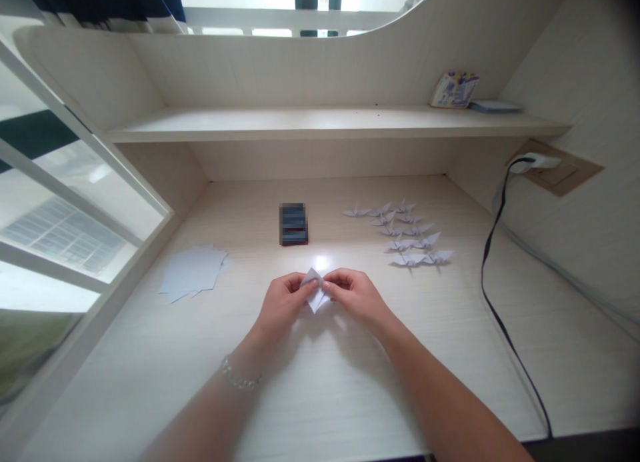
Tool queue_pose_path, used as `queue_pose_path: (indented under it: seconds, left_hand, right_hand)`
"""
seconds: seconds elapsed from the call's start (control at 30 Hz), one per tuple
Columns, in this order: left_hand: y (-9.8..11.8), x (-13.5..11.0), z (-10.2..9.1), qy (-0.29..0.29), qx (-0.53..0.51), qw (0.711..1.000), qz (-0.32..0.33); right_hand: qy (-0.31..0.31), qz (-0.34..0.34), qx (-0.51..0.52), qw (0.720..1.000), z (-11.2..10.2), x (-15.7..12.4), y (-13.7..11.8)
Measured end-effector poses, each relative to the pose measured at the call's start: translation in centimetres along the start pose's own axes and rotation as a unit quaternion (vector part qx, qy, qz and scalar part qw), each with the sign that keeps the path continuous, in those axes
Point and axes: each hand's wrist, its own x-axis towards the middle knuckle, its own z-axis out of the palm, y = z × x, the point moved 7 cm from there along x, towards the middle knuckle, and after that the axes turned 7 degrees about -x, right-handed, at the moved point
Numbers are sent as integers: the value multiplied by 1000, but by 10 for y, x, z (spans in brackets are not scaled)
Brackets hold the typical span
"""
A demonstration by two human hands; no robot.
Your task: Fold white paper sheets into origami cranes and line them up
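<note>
I see both hands meeting over the worktop (pixel 350 382), just in front of the phone (pixel 293 224). My left hand (pixel 283 305) and right hand (pixel 355 295) each pinch one small folded paper (pixel 315 290) between them, each grip clamped on its edges. Left of the phone lies one loose stack of sheets (pixel 193 272); I cannot count them. Right of the phone sit about eleven finished cranes (pixel 405 232) in a cluster. Farther right, one black cable (pixel 493 282) runs to a wall socket (pixel 537 162). Above the phone, the shelf (pixel 300 123) carries two flat items at its right end.
</note>
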Motion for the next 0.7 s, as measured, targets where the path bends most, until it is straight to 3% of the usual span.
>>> queue_pose_path:
  seconds: [0.13,0.3,0.5,0.7]
  left_hand:
    - [3,-1,5,-13,-89,996,-23]
    - [5,-2,12,-39,-233,969,-70]
    - [2,-2,10,-40,-221,972,-71]
    - [3,-4,13,-58,-206,975,-63]
  right_hand:
    - [4,-4,10,1000,1,0,-1]
    - [24,18,53,998,-5,2,3]
    - [30,4,37,999,-6,2,1]
    - [51,-20,-48,997,-7,-2,-8]
